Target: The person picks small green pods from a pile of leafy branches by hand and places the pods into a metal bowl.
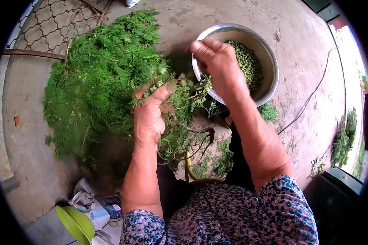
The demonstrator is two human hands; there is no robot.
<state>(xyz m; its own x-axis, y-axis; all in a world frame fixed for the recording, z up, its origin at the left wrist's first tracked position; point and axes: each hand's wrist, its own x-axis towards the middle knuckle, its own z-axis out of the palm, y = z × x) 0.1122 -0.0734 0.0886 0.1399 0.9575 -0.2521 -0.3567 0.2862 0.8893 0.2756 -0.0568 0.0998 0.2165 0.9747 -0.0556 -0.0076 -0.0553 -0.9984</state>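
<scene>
My left hand (150,112) is closed around a leafy evergreen branch (183,116) with small pale green cones (161,79) among its sprays. The branch hangs over my lap, its brown woody stem showing. My right hand (223,65) is raised above the left side of a wide metal basin (273,69), its fingers curled together. Whatever the fingers may hold is hidden. Many small round green cones (249,65) lie in the basin. Left of my left hand spreads a big heap of cut green branches (98,77).
Loose sprigs (224,157) lie on the concrete floor near my legs. A thin cable (315,92) runs along the right, near another green branch (344,132) and a dark box (335,192). At lower left are a lime-green bowl (74,222) and crumpled bags (96,212).
</scene>
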